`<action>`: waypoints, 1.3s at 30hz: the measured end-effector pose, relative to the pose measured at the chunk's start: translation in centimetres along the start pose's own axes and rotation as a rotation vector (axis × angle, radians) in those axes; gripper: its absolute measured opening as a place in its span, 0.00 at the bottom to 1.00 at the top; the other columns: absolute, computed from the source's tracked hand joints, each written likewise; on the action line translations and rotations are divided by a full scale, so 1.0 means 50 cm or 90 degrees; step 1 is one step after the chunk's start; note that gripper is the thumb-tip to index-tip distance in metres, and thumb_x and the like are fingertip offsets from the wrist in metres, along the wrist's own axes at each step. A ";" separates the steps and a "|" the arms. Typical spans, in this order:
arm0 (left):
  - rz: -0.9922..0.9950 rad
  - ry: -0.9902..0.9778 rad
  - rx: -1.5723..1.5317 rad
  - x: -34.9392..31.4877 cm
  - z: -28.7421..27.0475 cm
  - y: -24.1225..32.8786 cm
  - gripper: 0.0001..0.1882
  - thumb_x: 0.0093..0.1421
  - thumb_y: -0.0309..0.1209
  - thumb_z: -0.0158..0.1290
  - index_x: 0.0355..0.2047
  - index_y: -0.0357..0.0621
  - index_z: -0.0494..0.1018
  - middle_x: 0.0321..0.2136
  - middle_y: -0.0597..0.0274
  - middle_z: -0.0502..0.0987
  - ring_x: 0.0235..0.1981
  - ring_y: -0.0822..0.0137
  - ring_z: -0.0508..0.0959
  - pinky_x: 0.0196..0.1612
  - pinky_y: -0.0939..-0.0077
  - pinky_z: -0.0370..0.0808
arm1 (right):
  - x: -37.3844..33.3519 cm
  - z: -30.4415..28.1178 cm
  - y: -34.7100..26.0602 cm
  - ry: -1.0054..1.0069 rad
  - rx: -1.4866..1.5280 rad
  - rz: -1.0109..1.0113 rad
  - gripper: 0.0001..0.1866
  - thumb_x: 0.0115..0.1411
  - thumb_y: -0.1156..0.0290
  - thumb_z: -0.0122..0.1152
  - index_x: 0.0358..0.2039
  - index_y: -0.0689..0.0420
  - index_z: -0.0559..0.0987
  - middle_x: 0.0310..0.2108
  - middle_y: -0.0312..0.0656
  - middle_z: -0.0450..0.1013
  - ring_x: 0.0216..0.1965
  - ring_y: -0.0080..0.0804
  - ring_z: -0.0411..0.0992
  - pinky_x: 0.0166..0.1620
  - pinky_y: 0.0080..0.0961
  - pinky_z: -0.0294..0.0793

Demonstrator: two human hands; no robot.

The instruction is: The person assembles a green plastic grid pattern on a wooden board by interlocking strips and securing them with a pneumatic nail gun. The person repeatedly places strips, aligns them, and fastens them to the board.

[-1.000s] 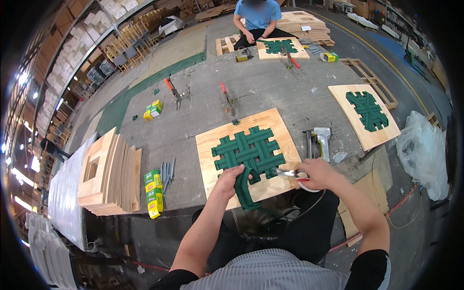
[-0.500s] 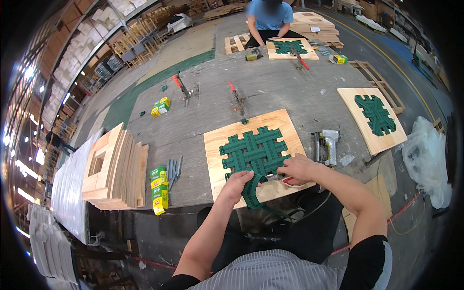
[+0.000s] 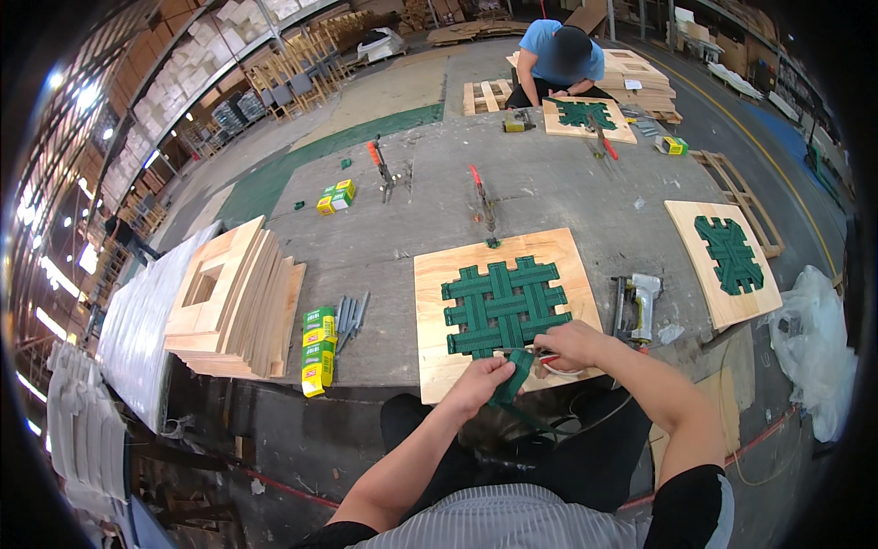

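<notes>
On a wooden board lies a woven panel of green webbing strips with short ends sticking out at its edges. Just below the panel's near edge, my left hand pinches a green webbing strap, which hangs down past the board toward my lap. My right hand is closed round scissors with red handles. Their blades point left, next to the top of the strap; whether they are apart is too small to tell.
Right of the board lies a nail or staple gun. Another woven panel board sits at the table's right edge. At left are small yellow-green boxes, metal strips and stacked wooden frames. Red-handled clamps stand beyond; a person works opposite.
The view has shifted, so the table sits lower and further right. My left hand and the strap are slightly nearer me, and the scissor blades now show beside the strap's top.
</notes>
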State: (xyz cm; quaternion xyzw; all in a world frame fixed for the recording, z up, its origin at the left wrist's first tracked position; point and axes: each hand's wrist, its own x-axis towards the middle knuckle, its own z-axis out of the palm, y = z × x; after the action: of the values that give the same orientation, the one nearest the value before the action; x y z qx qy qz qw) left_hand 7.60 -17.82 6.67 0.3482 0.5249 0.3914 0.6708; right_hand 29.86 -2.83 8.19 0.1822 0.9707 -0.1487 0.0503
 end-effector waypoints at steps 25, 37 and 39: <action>-0.145 0.402 -0.255 -0.116 -0.063 -0.169 0.20 0.75 0.43 0.45 0.38 0.39 0.77 0.17 0.68 0.68 0.15 0.72 0.63 0.22 0.73 0.63 | -0.155 0.143 -0.036 0.460 0.202 0.591 0.10 0.59 0.65 0.68 0.35 0.58 0.81 0.29 0.48 0.77 0.34 0.49 0.78 0.38 0.42 0.76; -0.075 0.542 -0.157 -0.110 -0.216 -0.135 0.20 0.74 0.43 0.47 0.30 0.43 0.76 0.16 0.68 0.69 0.12 0.72 0.62 0.19 0.72 0.61 | -0.082 0.220 -0.170 0.581 0.349 0.445 0.07 0.59 0.73 0.67 0.35 0.62 0.79 0.18 0.41 0.68 0.19 0.29 0.67 0.26 0.29 0.67; -0.104 0.534 -0.143 -0.118 -0.250 -0.116 0.20 0.74 0.44 0.47 0.30 0.44 0.76 0.16 0.69 0.69 0.14 0.72 0.62 0.20 0.72 0.60 | -0.065 0.213 -0.192 0.558 0.352 0.445 0.09 0.59 0.73 0.68 0.37 0.62 0.79 0.20 0.43 0.70 0.21 0.33 0.69 0.27 0.32 0.69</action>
State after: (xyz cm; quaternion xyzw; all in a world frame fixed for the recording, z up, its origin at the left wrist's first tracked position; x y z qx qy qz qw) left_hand -4.52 -25.01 1.56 0.0415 0.7316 0.4991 0.4625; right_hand 29.81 -15.76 1.16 0.5391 0.7100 -0.2803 -0.3560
